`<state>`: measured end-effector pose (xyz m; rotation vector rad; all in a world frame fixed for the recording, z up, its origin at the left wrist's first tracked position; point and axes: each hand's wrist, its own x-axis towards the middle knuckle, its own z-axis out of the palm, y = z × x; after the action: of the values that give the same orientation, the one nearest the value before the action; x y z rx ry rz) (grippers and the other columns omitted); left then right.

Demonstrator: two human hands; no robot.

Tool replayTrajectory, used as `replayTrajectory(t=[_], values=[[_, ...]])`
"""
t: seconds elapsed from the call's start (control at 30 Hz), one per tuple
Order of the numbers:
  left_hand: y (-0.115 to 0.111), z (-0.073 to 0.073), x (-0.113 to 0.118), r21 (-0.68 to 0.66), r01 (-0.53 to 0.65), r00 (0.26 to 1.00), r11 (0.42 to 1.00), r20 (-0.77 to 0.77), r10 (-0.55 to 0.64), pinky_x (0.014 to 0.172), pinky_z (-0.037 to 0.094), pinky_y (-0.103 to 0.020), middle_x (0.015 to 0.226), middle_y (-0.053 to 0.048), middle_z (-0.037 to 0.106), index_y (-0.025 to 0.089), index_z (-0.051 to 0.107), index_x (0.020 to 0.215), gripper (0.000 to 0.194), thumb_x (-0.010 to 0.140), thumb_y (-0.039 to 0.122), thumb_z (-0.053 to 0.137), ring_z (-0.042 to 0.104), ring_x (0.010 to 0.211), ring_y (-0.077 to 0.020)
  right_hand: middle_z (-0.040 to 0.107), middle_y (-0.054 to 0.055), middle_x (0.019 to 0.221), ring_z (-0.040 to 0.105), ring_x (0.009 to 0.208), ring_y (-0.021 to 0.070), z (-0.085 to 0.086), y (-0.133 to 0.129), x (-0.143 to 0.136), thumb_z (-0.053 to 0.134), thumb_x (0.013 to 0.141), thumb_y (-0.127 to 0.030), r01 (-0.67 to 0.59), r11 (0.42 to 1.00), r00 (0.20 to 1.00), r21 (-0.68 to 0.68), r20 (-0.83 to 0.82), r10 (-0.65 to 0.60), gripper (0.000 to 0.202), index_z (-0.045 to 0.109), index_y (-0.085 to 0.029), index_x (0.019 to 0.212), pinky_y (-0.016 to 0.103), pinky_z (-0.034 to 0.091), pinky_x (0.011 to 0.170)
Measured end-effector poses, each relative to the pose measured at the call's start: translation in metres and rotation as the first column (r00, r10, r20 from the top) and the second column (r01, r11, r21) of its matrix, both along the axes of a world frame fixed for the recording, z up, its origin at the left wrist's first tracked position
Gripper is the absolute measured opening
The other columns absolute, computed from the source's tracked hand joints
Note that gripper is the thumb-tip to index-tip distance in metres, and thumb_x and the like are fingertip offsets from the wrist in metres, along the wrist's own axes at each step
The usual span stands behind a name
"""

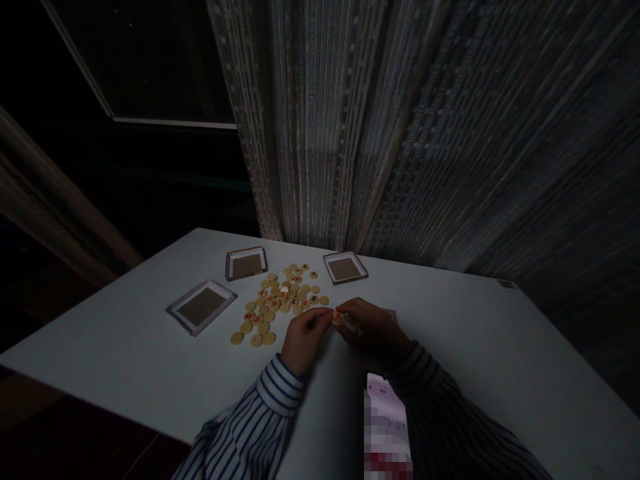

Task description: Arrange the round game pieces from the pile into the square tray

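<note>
Between my two hands is a round Chinese chess piece (339, 318) with a red character facing me. The thumb and fingers of my right hand (373, 327) pinch it. My left hand (305, 337) is closed, its fingertips meeting at the piece's left edge. Just beyond and left of my hands lies a loose heap of similar pieces (270, 317). Some show red or black characters, others a plain face. Behind my right hand a tray (393, 313) is mostly hidden.
Three shallow framed trays stand on the white table (125, 320): one at left (203, 307), one at back left (247, 263), one at back right (345, 267). A lit phone (387, 420) lies near my right forearm. A string curtain (320, 133) hangs behind the table.
</note>
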<state>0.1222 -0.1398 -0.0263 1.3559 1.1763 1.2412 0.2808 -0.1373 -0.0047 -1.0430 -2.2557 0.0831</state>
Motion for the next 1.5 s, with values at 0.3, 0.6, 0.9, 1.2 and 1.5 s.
replayTrajectory(t=[0.3, 0.6, 0.9, 1.2, 1.5], values=[[0.002, -0.005, 0.008, 0.007, 0.011, 1.000, 1.000, -0.022, -0.011, 0.076, 0.049, -0.030, 0.080, -0.005, 0.070, 0.016, 0.068, 0.078, 0.017, 0.070, 0.030, 0.061, 0.063, 0.078, -0.0182, 0.062, 0.005, 0.082, 0.058, 0.071, 0.0135, -0.001, 0.001, 0.007, 0.052, 0.079, -0.026, 0.012, 0.999, 1.000, -0.049, -0.013, -0.013, 0.016, 0.059, -0.017, 0.090, 0.025, 0.046, 0.064], [0.004, -0.004, 0.018, 0.039, 0.012, 0.999, 0.999, -0.047, -0.011, 0.076, 0.049, -0.031, 0.080, -0.004, 0.071, 0.017, 0.068, 0.078, 0.016, 0.069, 0.029, 0.060, 0.064, 0.078, -0.0184, 0.063, 0.005, 0.084, 0.059, 0.074, 0.0139, -0.002, 0.003, 0.019, 0.052, 0.079, -0.026, 0.022, 0.997, 1.000, -0.077, -0.001, -0.022, 0.017, 0.058, -0.018, 0.092, 0.025, 0.047, 0.066], [0.007, -0.008, 0.027, 0.002, 0.045, 0.997, 0.999, -0.058, -0.045, 0.075, 0.049, -0.031, 0.079, -0.005, 0.070, 0.017, 0.068, 0.080, 0.018, 0.071, 0.029, 0.059, 0.063, 0.077, -0.0187, 0.062, 0.006, 0.084, 0.059, 0.075, 0.0143, -0.004, 0.004, 0.028, 0.048, 0.082, -0.027, 0.038, 0.994, 0.999, -0.103, 0.025, -0.036, 0.018, 0.058, -0.017, 0.092, 0.026, 0.047, 0.068], [0.011, -0.008, 0.039, -0.033, 0.066, 0.996, 0.997, -0.060, -0.068, 0.073, 0.049, -0.029, 0.078, -0.005, 0.070, 0.015, 0.068, 0.078, 0.017, 0.071, 0.028, 0.059, 0.063, 0.076, -0.0182, 0.061, 0.006, 0.084, 0.058, 0.074, 0.0133, -0.006, 0.006, 0.041, 0.047, 0.083, -0.028, 0.038, 0.992, 0.999, -0.121, 0.033, -0.034, 0.018, 0.058, -0.018, 0.092, 0.025, 0.047, 0.067], [0.016, -0.010, 0.050, 0.000, 0.117, 0.990, 0.993, -0.078, -0.117, 0.071, 0.049, -0.028, 0.078, -0.004, 0.070, 0.016, 0.068, 0.079, 0.017, 0.073, 0.027, 0.056, 0.063, 0.075, -0.0170, 0.062, 0.006, 0.087, 0.058, 0.078, 0.0142, 0.000, 0.007, 0.052, 0.047, 0.083, -0.029, 0.048, 0.983, 0.997, -0.177, 0.073, -0.035, 0.020, 0.059, -0.019, 0.095, 0.027, 0.047, 0.070]])
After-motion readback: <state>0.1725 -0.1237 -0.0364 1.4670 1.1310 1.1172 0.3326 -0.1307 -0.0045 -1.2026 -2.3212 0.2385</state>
